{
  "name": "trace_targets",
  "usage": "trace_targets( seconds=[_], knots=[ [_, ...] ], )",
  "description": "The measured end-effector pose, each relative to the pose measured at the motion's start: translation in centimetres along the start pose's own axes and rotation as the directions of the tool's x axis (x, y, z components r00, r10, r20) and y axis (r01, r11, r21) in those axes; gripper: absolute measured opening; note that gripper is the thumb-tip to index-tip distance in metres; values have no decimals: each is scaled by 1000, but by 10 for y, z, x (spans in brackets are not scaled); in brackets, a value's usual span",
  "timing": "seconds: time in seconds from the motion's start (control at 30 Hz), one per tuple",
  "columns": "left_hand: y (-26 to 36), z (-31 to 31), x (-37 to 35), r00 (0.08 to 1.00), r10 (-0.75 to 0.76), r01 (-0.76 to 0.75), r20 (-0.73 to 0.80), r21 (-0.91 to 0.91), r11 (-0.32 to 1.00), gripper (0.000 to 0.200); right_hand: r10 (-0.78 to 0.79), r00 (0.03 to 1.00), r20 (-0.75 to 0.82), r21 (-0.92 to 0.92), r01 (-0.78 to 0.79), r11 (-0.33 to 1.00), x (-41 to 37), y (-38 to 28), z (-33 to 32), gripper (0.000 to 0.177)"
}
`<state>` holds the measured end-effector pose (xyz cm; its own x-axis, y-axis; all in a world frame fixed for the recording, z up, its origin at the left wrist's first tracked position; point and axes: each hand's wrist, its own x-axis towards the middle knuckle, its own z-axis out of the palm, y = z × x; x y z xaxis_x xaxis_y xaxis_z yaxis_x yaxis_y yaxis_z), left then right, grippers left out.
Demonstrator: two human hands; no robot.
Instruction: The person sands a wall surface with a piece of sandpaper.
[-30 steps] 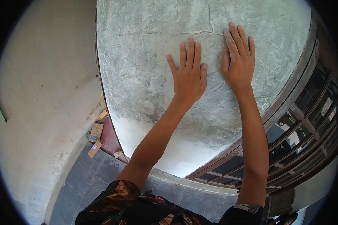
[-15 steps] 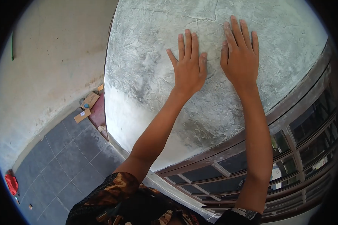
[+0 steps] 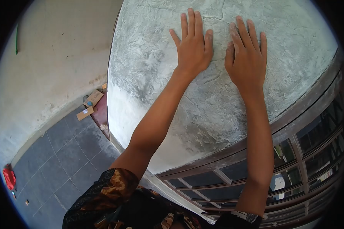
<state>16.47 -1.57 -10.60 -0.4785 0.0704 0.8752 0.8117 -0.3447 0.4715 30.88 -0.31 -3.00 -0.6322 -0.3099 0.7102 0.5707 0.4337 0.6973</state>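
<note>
The left hand [image 3: 193, 47] has moved up the wall [image 3: 145, 68].

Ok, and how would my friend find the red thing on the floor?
Find the plain wall on the left, then the grey tiled floor below it. The red thing lies at that floor's far left edge. It's bright red, while the flat patch by the cardboard is dull pinkish.
</note>
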Motion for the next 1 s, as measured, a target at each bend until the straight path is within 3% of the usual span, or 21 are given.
trace_targets(
  seconds=[0.13,0.23,0.33,0.47,0.67,0.87,1.0],
  knots=[
    [-5,-3,23,998,63,-64,-23,-13,998,66,9,1000,7,-1,-9,1000,0,0,-1,45],
    [-4,-8,-46,995,-2,-4,97,58,998,69,12,1000,-13,13,-12,1000,0,0,1,44],
    [-6,-1,-42,998,35,-37,49,44,998,67,21,1000,-1,10,-21,1000,0,-1,0,43],
    [-3,2,39,994,109,-109,-31,6,994,67,26,1000,6,11,-27,1000,2,-2,-2,44],
    [-6,-9,-53,993,45,-50,113,42,998,66,38,999,6,29,-38,999,2,-3,-4,42],
    [-1,-1,55,985,168,-169,-31,-8,986,64,42,999,20,26,-42,999,1,-2,-3,43],
    [-7,-4,-15,987,152,-152,45,8,988,64,70,997,21,59,-71,996,1,-5,-5,40]
  ],
)
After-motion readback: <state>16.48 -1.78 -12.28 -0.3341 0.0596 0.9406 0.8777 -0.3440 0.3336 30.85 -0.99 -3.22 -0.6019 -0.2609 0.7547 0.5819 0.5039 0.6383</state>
